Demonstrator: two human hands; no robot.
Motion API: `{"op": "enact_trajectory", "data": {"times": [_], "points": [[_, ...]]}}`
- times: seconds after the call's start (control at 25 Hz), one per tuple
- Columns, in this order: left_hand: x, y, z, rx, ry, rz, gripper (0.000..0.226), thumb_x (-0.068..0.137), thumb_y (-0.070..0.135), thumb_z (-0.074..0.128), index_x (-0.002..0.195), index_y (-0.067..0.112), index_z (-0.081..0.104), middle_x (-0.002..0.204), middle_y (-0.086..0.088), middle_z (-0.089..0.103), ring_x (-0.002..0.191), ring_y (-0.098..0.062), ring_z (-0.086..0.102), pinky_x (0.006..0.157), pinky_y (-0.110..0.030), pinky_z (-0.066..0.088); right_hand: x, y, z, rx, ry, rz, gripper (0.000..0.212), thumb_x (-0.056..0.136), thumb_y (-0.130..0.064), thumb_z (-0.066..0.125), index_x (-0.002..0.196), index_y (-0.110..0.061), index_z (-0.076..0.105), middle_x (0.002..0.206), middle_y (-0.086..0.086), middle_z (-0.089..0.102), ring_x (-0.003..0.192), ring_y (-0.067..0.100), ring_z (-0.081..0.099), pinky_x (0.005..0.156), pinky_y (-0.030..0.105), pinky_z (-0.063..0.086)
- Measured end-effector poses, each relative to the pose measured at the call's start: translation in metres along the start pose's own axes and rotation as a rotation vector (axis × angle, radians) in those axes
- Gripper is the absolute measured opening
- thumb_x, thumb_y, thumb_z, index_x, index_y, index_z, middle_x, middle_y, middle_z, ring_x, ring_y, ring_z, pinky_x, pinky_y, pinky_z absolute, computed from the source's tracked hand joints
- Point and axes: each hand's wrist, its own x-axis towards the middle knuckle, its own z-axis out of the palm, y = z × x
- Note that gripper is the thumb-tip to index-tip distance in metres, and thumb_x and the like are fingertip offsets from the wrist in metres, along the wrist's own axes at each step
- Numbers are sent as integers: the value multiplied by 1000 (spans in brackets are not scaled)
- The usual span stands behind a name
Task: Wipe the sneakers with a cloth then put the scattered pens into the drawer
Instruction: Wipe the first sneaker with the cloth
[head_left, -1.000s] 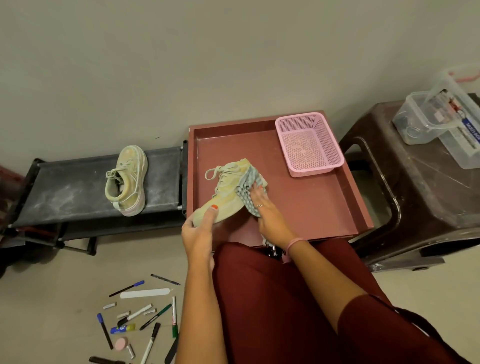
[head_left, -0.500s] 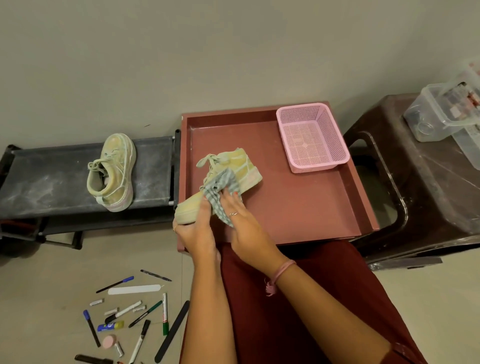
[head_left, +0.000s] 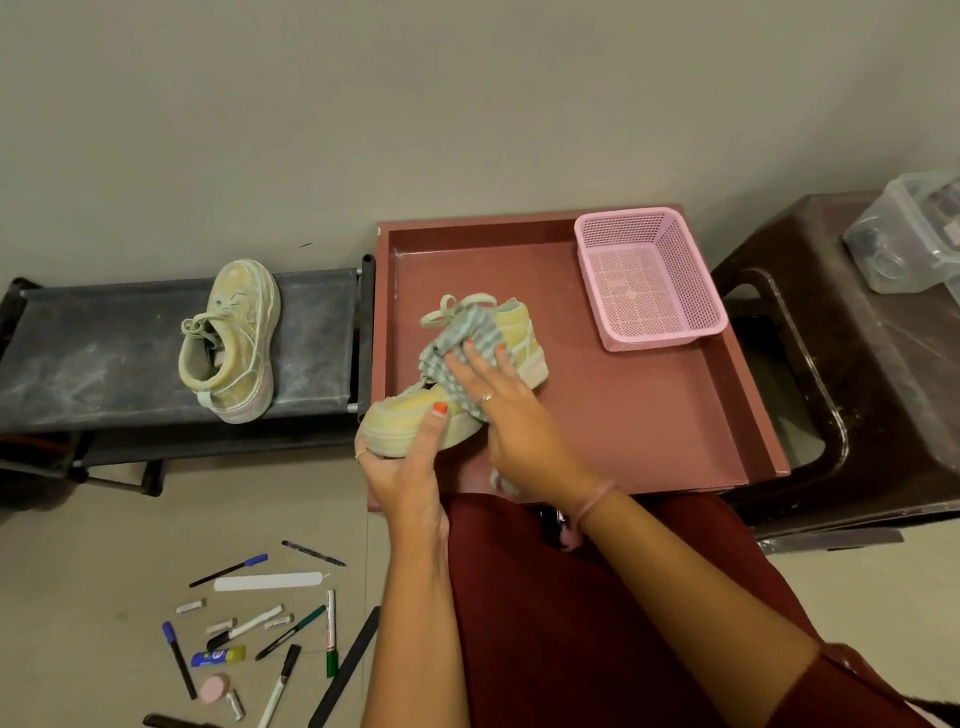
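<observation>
Her left hand (head_left: 402, 462) clamps the sneaker's (head_left: 457, 384) toe to steady it over the red drawer (head_left: 649, 415), while the right hand (head_left: 498, 400), fingers flat, presses the checked cloth (head_left: 457, 348) across its laces
</observation>
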Motion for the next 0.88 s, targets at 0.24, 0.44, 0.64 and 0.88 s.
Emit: {"op": "enact_trajectory", "data": {"times": [0.24,0.44,0.64,0.88], "points": [[-1,0,3,-25,4,-30,67,72,-3,77,133,3,49,116,-12,66,97,-14,67,80,-23,56,-12,16,24,-175,326,-127,63,83,11,34,140,-14,42,146,3,42,139,34,30,116,32,24],[1,0,3,-54,14,-48,68,70,-2,79,132,2,50,119,-14,65,99,-16,67,82,-24,56,13,65,0,-439,328,-65,66,71,15,39,131,-8,55,135,7,56,121,41,52,89,38,51],[0,-1,3,-72,36,-53,69,69,0,80,131,6,51,115,-7,67,97,-12,68,80,-22,55,41,75,-24,-183,307,456,63,76,14,37,128,-16,55,122,10,63,106,35,60,85,37,48],[4,-5,1,-65,24,-55,67,70,-1,80,130,4,50,116,-13,66,104,-22,66,88,-33,55,-7,-1,23,-182,348,70,74,72,12,31,142,-7,38,147,10,40,139,29,30,112,29,24]]}}
